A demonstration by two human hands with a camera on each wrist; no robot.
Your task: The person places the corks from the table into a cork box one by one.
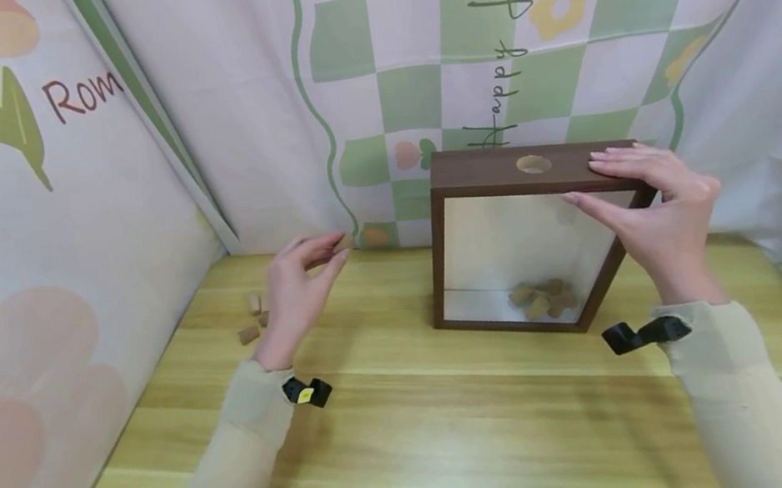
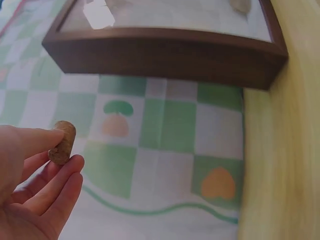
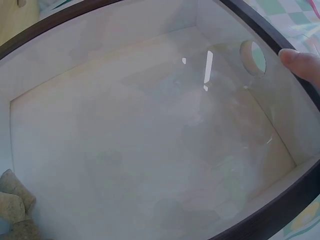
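Note:
A cork [image 2: 63, 143] is pinched between the thumb and fingers of my left hand [image 1: 304, 285], which is raised above the table to the left of a box. The dark brown shadow box [image 1: 538, 187] stands upright with a clear front and a round hole [image 1: 534, 164] in its top. Inside, several corks [image 1: 542, 300] lie in a heap on the bottom. My right hand [image 1: 666, 203] grips the box's top right corner, fingers on the top and thumb at the front edge. In the right wrist view, a thumb [image 3: 302, 65] rests on the frame near the hole.
Several loose corks [image 1: 248, 333] lie on the wooden table [image 1: 421, 442] behind and left of my left hand, partly hidden by it. A checkered green and white curtain [image 1: 405, 31] hangs behind the box. A printed cloth [image 1: 32, 331] stands along the left side.

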